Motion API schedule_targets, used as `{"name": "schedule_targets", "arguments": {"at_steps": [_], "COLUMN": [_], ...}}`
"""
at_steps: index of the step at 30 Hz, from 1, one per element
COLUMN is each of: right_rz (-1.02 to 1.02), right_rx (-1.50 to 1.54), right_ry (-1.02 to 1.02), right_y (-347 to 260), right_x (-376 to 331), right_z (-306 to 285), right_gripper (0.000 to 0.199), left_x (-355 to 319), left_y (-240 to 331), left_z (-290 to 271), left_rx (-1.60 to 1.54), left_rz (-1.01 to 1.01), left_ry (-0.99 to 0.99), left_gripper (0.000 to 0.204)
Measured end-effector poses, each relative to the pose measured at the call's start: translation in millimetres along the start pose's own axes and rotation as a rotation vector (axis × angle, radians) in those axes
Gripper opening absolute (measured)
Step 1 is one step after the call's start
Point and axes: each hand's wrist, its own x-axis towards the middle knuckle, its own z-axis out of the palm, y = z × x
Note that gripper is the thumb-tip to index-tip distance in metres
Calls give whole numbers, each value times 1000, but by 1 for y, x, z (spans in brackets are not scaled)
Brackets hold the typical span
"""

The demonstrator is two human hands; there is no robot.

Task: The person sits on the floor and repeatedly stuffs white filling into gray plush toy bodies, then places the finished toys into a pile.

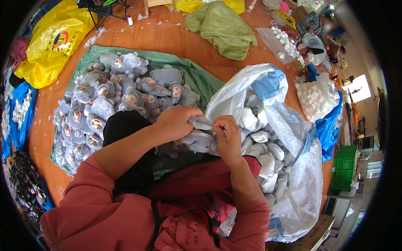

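Orange-brown wooden floor (167,39), flecked with white stuffing scraps, in a cluttered workroom with a bright window at the far right. At centre left, a green sheet (197,77) spread flat and heaped with grey stuffed toys (121,90), too many to count. Just right of it, a big white sack (301,188) gaping open, packed with unfilled grey-and-white toy skins (264,146), also beyond counting. Held between both hands above the lap, touching the sack's near rim, one grey toy (197,140). Left hand (176,121) clamped over its top, fingers curled tight around the fabric; right hand (228,138) pinching its edge, fingers closed on the cloth. Farther off: one yellow plastic bag (50,42) at upper left, one olive cloth (224,27) bunched at the top, one clear bag of white stuffing (316,96) at right, one green crate (345,167) by the wall. Another person's striped sleeve (312,21) visible at upper right.
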Motion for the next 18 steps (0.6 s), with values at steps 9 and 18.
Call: {"name": "schedule_targets", "arguments": {"at_steps": [9, 18], "right_rz": [52, -39], "right_rx": [8, 53], "right_ry": [52, 68], "right_y": [4, -6], "right_x": [-3, -2], "right_z": [2, 3], "right_gripper": [9, 9], "left_x": [-3, 0], "left_y": [4, -6], "left_z": [4, 17], "left_rx": [-48, 305], "left_rz": [318, 403], "left_ry": [71, 279], "left_gripper": [33, 27]}}
